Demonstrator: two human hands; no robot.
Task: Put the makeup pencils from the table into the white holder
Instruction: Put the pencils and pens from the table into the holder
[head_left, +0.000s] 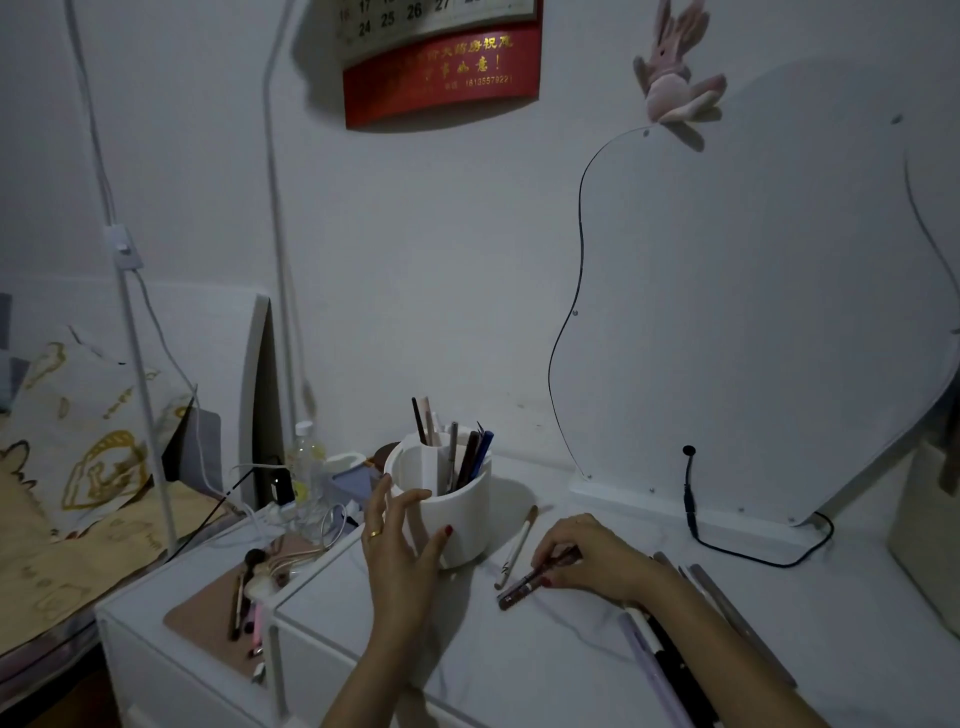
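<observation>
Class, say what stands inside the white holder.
Several pencils stand upright in the white holder, their tops above the rim. Their lower ends are hidden by its wall.

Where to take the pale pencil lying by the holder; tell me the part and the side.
Take the pale pencil at mid-shaft, from above. It lies flat on the table, slanting away, with bare surface either side between the white holder and the right hand. Close the grip across its width.

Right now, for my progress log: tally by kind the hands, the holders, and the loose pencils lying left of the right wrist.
Hands: 2 (left hand, right hand)
White holder: 1
Loose pencils: 2 (beige pencil, brown pencil)
Total: 5
</observation>
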